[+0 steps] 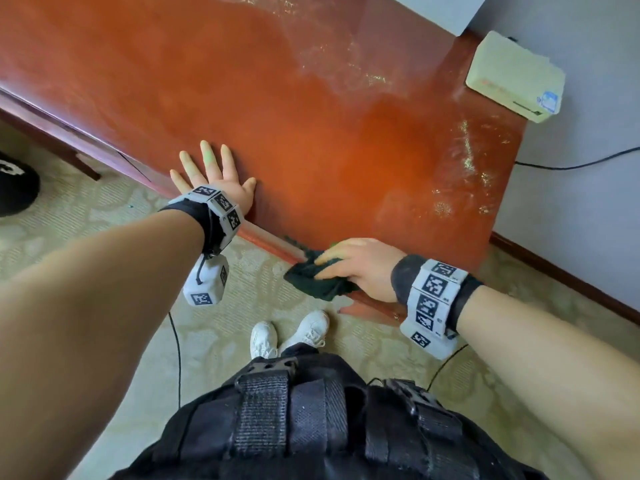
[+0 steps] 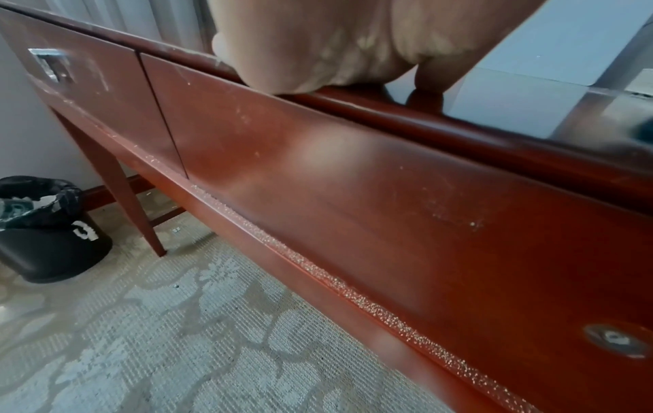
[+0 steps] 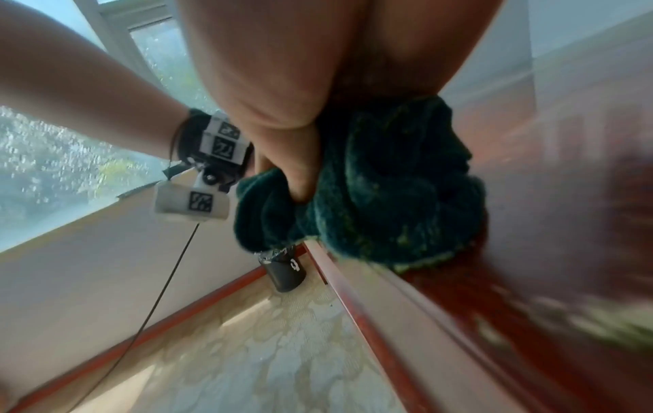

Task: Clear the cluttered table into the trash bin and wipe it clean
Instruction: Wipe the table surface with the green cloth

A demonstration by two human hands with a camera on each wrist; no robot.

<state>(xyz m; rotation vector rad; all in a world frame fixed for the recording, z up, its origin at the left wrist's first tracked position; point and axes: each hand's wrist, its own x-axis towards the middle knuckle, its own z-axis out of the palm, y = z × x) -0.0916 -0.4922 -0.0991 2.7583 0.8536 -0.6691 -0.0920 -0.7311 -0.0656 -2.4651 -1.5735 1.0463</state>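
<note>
The red-brown table (image 1: 277, 98) has a glossy top with pale streaks at the back and right. My left hand (image 1: 211, 174) lies flat on the top near the front edge, fingers spread; the left wrist view shows its palm (image 2: 318, 50) pressing on the rim. My right hand (image 1: 360, 265) grips a dark green cloth (image 1: 311, 282) at the front edge, fingers on top. In the right wrist view the thumb digs into the bunched cloth (image 3: 388, 181), which hangs over the table's edge (image 3: 353, 282). The black trash bin (image 2: 46, 229), lined with a black bag, stands on the floor by the table's left leg.
A white box (image 1: 516, 77) sits on the table's back right corner by the wall. Pale crumbs (image 2: 353, 296) line the ledge under the drawer fronts. The bin (image 1: 14, 188) shows at the left edge. Thin cables (image 1: 178, 358) trail over the patterned carpet near my white shoes (image 1: 291, 334).
</note>
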